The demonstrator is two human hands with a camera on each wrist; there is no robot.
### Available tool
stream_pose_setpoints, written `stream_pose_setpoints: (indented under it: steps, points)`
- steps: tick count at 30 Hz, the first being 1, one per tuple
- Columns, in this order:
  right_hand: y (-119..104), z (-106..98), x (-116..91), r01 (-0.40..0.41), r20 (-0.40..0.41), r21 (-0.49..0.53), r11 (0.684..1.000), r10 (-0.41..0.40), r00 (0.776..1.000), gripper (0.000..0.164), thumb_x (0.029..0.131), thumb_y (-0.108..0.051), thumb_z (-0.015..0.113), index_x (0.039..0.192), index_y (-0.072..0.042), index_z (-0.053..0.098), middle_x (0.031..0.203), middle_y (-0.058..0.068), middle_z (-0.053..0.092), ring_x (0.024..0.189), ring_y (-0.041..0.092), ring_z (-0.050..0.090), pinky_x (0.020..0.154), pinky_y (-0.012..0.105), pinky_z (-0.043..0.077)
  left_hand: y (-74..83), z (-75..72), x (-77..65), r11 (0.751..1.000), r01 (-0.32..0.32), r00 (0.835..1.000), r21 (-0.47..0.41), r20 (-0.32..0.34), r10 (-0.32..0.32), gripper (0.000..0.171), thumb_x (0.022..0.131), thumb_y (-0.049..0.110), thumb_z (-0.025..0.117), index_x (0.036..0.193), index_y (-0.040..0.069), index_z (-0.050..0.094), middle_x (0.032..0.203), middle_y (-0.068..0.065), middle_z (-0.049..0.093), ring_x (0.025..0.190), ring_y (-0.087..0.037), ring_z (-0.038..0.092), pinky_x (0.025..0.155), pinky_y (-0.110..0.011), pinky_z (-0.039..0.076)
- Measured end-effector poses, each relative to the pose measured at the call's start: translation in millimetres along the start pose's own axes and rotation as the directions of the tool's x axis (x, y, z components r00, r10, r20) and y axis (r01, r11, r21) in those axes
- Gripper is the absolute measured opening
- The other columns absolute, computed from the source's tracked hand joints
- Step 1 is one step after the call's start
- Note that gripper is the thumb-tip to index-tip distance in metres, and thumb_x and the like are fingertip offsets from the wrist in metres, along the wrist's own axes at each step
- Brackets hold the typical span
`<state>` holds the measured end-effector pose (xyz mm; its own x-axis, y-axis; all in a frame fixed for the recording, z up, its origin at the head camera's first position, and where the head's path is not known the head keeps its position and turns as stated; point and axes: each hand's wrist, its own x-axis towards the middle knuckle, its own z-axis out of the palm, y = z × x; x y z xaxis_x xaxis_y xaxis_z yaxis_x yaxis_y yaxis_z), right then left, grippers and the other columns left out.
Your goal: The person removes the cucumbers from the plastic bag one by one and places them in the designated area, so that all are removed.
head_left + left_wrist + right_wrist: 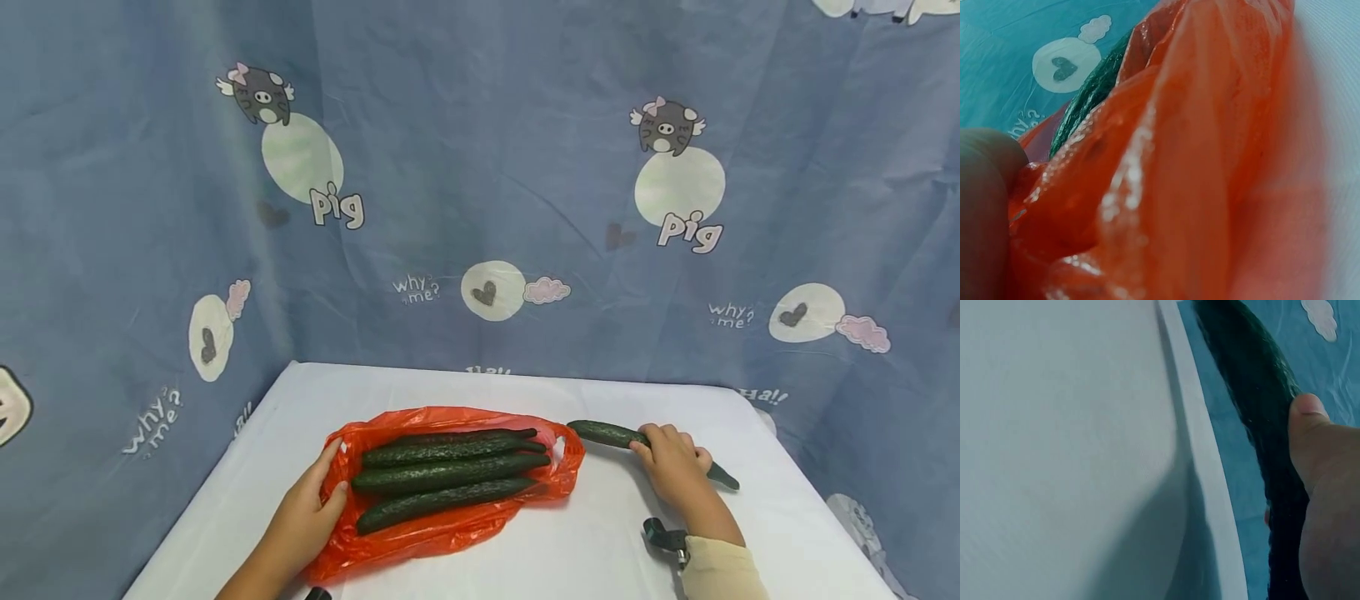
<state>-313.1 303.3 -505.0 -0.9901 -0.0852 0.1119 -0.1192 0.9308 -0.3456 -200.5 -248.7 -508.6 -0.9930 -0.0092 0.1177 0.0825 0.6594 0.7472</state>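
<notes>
A red plastic bag [442, 546] lies spread on the table, its mouth opened upward. Several dark green cucumbers [450, 475] rest side by side in it. At the bag's left end, my left hand [303, 512] grips the rim, with the thumb inside. The left wrist view is filled by crinkled red plastic [1191, 156], with a bit of cucumber [1094, 87] behind it and part of the hand at the left edge. My right hand [675, 467] holds a single cucumber [1254, 394] around its middle, to the right of the bag.
A white cloth [600, 542] covers the table. Behind it hangs a blue curtain [480, 167] printed with pigs and words. A dark camera mount [663, 537] sits at my right wrist, beside a cream sleeve [720, 571].
</notes>
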Motion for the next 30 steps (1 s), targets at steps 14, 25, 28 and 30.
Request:
stream_pose_setpoints:
  steps: [14,25,28,30]
  points:
    - [25,-6,-6,0.006,0.048,-0.022,1.000,-0.005,0.999,0.051,0.107,-0.051,0.050,0.140,-0.014,0.059,0.135,0.020,0.057,0.124,0.045,0.047,0.104,0.076,0.019,-2.1,-0.1,-1.0,1.000,-0.028,0.999,0.006,-0.029,0.028,0.073,0.107,0.018,0.058,0.168,0.010,0.020,0.162,-0.031,0.039,0.147,-0.051,0.041,0.113,-0.068,0.037]
    - [34,-4,-7,0.023,0.059,-0.062,0.998,-0.020,0.998,0.052,0.106,-0.045,0.054,0.143,-0.008,0.058,0.141,0.028,0.056,0.132,0.058,0.044,0.113,0.083,0.008,-0.4,-0.8,-3.2,0.999,-0.036,0.998,0.024,-0.044,0.037,0.073,0.105,0.014,0.059,0.167,0.008,0.022,0.160,-0.032,0.041,0.146,-0.052,0.042,0.113,-0.069,0.037]
    - [36,-3,-7,0.017,0.065,-0.063,0.998,-0.013,0.998,0.057,0.106,-0.049,0.053,0.143,-0.006,0.058,0.141,0.030,0.055,0.132,0.059,0.044,0.113,0.083,0.007,-0.7,-0.5,-2.9,0.999,-0.033,0.998,0.026,-0.044,0.034,0.072,0.106,0.015,0.059,0.167,0.007,0.023,0.159,-0.031,0.042,0.145,-0.051,0.044,0.113,-0.066,0.038]
    - [37,-2,-6,0.010,0.073,-0.066,0.998,-0.005,0.997,0.059,0.106,-0.051,0.052,0.143,-0.006,0.058,0.142,0.030,0.055,0.132,0.060,0.043,0.113,0.083,0.006,-1.4,-0.1,-2.6,0.999,-0.034,0.998,0.030,-0.046,0.035,0.071,0.106,0.016,0.059,0.167,0.008,0.023,0.159,-0.031,0.043,0.144,-0.050,0.045,0.112,-0.066,0.039]
